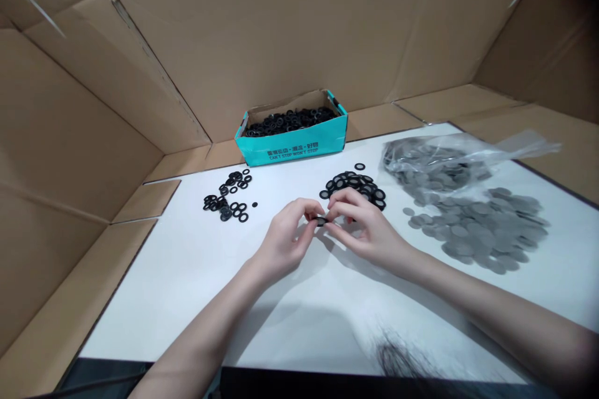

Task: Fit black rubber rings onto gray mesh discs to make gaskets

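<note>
My left hand (285, 240) and my right hand (362, 224) meet at the middle of the white table (196, 287). Both pinch one small black ring (321, 221) between their fingertips, just above the tabletop. Right behind my right hand lies a pile of black rings (356, 185). A looser scatter of black rings (229, 196) lies to the left of my left hand. Grey round discs (482, 227) are spread out to the right of my right hand.
A teal cardboard box (294, 143) full of black rings stands at the table's back edge. A clear plastic bag (444, 165) with more grey discs lies at the back right. Brown cardboard walls (84, 156) surround the table on three sides.
</note>
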Available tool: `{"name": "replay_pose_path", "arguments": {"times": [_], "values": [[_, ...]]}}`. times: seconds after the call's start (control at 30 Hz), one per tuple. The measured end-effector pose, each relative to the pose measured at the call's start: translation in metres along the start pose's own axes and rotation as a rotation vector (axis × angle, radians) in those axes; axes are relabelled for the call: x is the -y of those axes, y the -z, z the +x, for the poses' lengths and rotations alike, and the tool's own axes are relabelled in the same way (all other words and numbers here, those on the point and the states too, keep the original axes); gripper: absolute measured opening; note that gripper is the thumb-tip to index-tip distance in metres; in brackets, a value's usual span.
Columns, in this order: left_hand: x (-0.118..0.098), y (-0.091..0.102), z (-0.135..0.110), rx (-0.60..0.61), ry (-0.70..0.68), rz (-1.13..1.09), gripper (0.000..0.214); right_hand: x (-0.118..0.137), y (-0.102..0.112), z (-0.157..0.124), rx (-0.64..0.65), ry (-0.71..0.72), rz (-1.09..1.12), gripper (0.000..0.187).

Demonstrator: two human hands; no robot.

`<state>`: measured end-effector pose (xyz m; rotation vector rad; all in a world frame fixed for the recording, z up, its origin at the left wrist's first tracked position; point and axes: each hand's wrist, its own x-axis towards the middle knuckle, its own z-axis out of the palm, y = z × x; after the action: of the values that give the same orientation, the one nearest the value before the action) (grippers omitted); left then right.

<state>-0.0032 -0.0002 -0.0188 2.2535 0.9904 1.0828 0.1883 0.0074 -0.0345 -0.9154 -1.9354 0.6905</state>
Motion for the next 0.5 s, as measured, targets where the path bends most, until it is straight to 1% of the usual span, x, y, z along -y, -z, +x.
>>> {"name": "replay_pose_path", "arguments": {"times": [0.17, 0.3, 0.5], "values": [[0.0010, -0.0019, -0.0010, -0.029, -0.016, 0.052, 0.017, 0.0007, 0.0007, 0.0000, 0.003, 0.004, -0.002, 0.008], [0.0005, -0.0007, -0.0017, 0.001, -0.037, 0.072, 0.019, 0.0009, 0.0020, 0.0002, -0.001, 0.015, -0.011, 0.008], [0.0009, 0.0007, -0.0016, 0.027, -0.078, 0.110, 0.021, 0.0014, 0.0036, 0.0023, -0.008, 0.093, -0.047, 0.010]]}}
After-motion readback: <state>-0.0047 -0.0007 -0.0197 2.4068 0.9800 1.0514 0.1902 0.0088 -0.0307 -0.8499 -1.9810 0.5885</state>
